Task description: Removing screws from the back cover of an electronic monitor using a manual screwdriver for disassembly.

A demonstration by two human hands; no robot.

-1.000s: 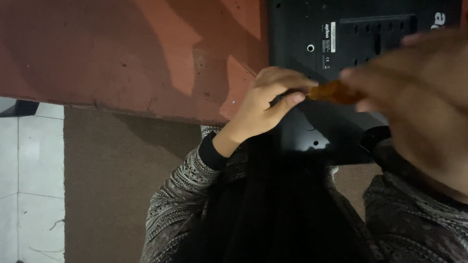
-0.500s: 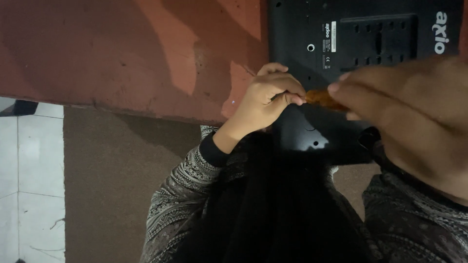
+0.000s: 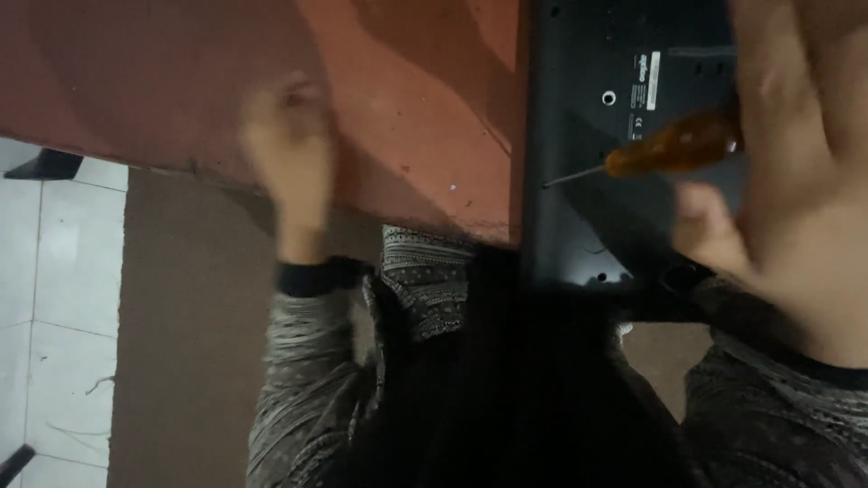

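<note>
On the black plastic back panel of a device [image 3: 579, 136], in the upper right of the frame, there is a small white rectangular label [image 3: 647, 69] standing upright, with a small round white ring just below and left of it. The right hand [image 3: 796, 172] is closed around the amber, translucent handle of a screwdriver [image 3: 674, 149]; its long axis runs almost level, slightly tilted, and the thin metal tip points left and touches the panel. The left hand [image 3: 289, 149] is blurred over the reddish-brown desk [image 3: 163, 81] in the upper left, and I cannot tell how far it is open.

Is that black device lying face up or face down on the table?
Face down. The black device shows its underside: a label, small holes and vents. The right hand holds a screwdriver with its tip against it.
</note>
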